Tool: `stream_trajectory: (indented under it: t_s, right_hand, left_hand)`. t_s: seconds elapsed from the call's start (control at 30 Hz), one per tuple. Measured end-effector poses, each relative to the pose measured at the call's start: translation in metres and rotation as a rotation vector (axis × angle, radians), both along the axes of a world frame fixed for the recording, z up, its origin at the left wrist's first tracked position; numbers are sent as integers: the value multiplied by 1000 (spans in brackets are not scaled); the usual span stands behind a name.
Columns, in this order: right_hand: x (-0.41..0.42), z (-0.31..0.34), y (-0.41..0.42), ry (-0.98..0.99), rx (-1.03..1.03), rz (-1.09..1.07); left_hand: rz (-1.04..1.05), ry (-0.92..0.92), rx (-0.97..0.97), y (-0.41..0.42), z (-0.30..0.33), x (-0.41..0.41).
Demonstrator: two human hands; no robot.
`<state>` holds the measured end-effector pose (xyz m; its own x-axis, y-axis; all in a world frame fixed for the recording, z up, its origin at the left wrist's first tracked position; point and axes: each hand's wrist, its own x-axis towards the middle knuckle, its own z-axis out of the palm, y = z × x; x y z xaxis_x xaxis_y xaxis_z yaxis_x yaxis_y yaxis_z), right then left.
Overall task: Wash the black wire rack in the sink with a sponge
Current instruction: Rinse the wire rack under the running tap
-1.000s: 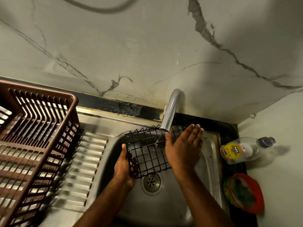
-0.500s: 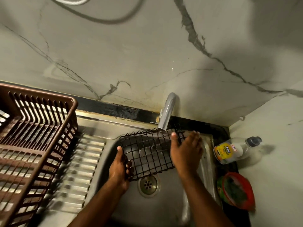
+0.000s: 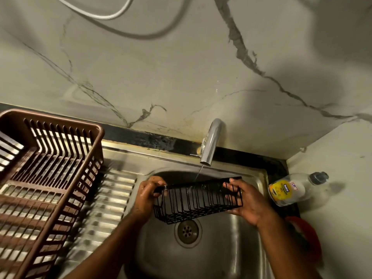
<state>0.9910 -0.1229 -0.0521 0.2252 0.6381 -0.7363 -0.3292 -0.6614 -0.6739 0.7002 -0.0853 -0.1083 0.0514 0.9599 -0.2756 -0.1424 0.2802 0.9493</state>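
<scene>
The black wire rack (image 3: 196, 200) hangs over the steel sink (image 3: 217, 256), just above the drain (image 3: 187, 230), with its long side facing me. My left hand (image 3: 148, 195) grips its left end and my right hand (image 3: 246, 200) grips its right end. A thin stream of water falls from the chrome tap (image 3: 211, 141) onto the rack's top edge. No sponge is in either hand.
A brown plastic dish basket (image 3: 46, 178) stands on the ribbed drainboard (image 3: 112, 202) at the left. A dish soap bottle (image 3: 296, 188) lies on its side right of the sink. A red-rimmed bowl (image 3: 308, 240) sits below it. A marble wall rises behind the tap.
The rack has been turned from lying flat under the tap to showing its long side. My right hand moved from resting on the rack to gripping its right end.
</scene>
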Motion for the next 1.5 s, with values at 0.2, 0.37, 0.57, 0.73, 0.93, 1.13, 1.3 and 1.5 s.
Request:
stream_trajectory:
  t_s: [0.2,0.37,0.57,0.73,0.93,1.13,1.3,1.5]
  right_hand:
    - [-19,-8,-44,-208,302,-17]
    - [-24,-23,-72,-289,531,-153]
    - [-1,-19,-86,-359,497,-74]
    - [22,7,-66,-1175,460,117]
    - [-33,-5,19,-1116,98,937]
    - [-112,-13,46,-941,392,1083]
    - [-75,-24,51,-732,352,869]
    - [-18,-33,41,-1126,-63,813]
  left_hand:
    - [20,-28,-26,-13,-7,4]
    - [76,-247,-624,-24,14,18]
    - [-110,-343,-694,-24,23,26]
    - [-137,-138,-474,-19,22,27]
    - [-226,-72,-333,-25,21,43]
    - [-184,-103,-265,-25,21,46]
    - [-187,-104,-294,-13,19,26]
    - [-156,-109,-262,-13,16,27]
